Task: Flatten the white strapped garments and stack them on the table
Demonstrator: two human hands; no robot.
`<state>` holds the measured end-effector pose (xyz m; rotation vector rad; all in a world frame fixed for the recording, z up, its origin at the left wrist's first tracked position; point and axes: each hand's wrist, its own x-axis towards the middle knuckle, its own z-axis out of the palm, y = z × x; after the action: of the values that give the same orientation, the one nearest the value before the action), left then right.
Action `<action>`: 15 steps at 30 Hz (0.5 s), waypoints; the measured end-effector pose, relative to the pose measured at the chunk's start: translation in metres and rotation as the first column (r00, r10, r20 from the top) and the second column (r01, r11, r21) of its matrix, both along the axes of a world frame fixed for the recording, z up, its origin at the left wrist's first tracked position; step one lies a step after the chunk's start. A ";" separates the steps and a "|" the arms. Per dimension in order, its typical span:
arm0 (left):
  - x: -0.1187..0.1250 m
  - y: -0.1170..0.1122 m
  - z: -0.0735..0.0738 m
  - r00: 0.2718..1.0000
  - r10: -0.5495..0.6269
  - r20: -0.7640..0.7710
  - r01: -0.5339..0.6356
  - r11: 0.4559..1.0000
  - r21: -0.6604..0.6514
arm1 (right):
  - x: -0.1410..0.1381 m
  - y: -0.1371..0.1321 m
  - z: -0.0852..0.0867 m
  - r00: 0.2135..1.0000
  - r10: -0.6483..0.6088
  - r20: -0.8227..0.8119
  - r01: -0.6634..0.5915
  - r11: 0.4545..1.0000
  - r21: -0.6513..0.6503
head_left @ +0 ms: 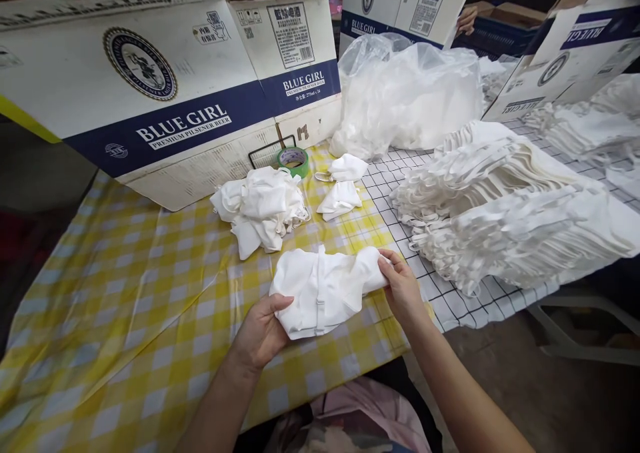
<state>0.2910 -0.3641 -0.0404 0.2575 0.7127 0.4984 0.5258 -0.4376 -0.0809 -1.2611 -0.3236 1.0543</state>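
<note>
A white garment (335, 289), soft and looking like a folded bra, is stretched between my hands above the yellow checked cloth. Down its middle runs a narrow strap with a small slider. My left hand (265, 329) grips its left end, thumb on top and fingers underneath. At the right end, my right hand (401, 283) pinches the edge between thumb and fingers. Beyond it lies a crumpled heap of similar white pieces (265, 206). Two smaller white pieces (343, 199) rest to the right of that heap.
Large Blue Girl cartons (200, 86) stand along the back. A green tape roll (293, 161) sits before them. Layered stacks of white garments (510, 206) cover the right table, with a clear plastic bag (410, 99) behind. Another person's hand (467, 21) shows at the far carton.
</note>
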 end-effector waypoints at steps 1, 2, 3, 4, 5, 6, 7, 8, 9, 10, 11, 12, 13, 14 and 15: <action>-0.003 0.000 0.000 1.000 0.009 -0.014 -0.009 1.000 -0.003 | 0.001 -0.001 0.001 1.000 0.004 0.012 -0.005 1.000 0.012; -0.005 0.000 -0.002 0.999 0.023 -0.039 -0.023 1.000 -0.002 | 0.003 -0.002 0.001 0.999 0.013 0.040 -0.014 1.000 0.021; -0.008 0.000 -0.004 0.996 0.041 -0.076 -0.041 0.999 0.003 | 0.005 -0.004 0.000 0.996 0.028 0.086 -0.030 0.999 0.019; -0.011 0.000 -0.008 0.990 0.061 -0.127 -0.059 0.998 0.014 | 0.007 -0.005 -0.002 0.987 0.050 0.151 -0.051 0.999 0.002; -0.015 0.000 -0.014 0.979 0.080 -0.188 -0.076 0.997 0.030 | 0.009 -0.006 -0.005 0.970 0.082 0.227 -0.077 0.997 -0.030; -0.019 0.000 -0.020 0.962 0.099 -0.256 -0.089 0.995 0.050 | 0.012 -0.008 -0.008 0.944 0.120 0.308 -0.102 0.992 -0.077; -0.023 -0.001 -0.028 0.940 0.117 -0.322 -0.098 0.993 0.072 | 0.014 -0.010 -0.012 0.909 0.161 0.383 -0.121 0.984 -0.128; -0.028 -0.002 -0.035 0.918 0.130 -0.375 -0.101 0.990 0.095 | 0.016 -0.012 -0.016 0.873 0.197 0.446 -0.131 0.976 -0.174; -0.033 -0.004 -0.043 0.901 0.138 -0.412 -0.098 0.988 0.117 | 0.018 -0.015 -0.020 0.841 0.222 0.493 -0.136 0.969 -0.206; -0.037 -0.006 -0.049 0.891 0.141 -0.432 -0.089 0.986 0.138 | 0.020 -0.017 -0.023 0.817 0.237 0.525 -0.136 0.965 -0.224; -0.042 -0.008 -0.053 0.887 0.139 -0.440 -0.077 0.985 0.157 | 0.022 -0.020 -0.026 0.804 0.240 0.544 -0.132 0.964 -0.230; -0.045 -0.010 -0.056 0.888 0.133 -0.439 -0.061 0.983 0.175 | 0.024 -0.023 -0.029 0.798 0.239 0.553 -0.129 0.964 -0.231; -0.048 -0.012 -0.057 0.891 0.123 -0.437 -0.042 0.981 0.191 | 0.025 -0.026 -0.030 0.798 0.236 0.554 -0.124 0.965 -0.231; -0.050 -0.014 -0.057 0.892 0.113 -0.437 -0.023 0.978 0.206 | 0.026 -0.028 -0.031 0.801 0.233 0.552 -0.118 0.965 -0.236; -0.051 -0.015 -0.056 0.891 0.104 -0.441 -0.004 0.975 0.221 | 0.027 -0.030 -0.032 0.804 0.229 0.548 -0.109 0.964 -0.242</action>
<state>0.2395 -0.3789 -0.0969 0.5711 1.1245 0.5777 0.5530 -0.4676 -0.1129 -1.7534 -0.8246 0.8454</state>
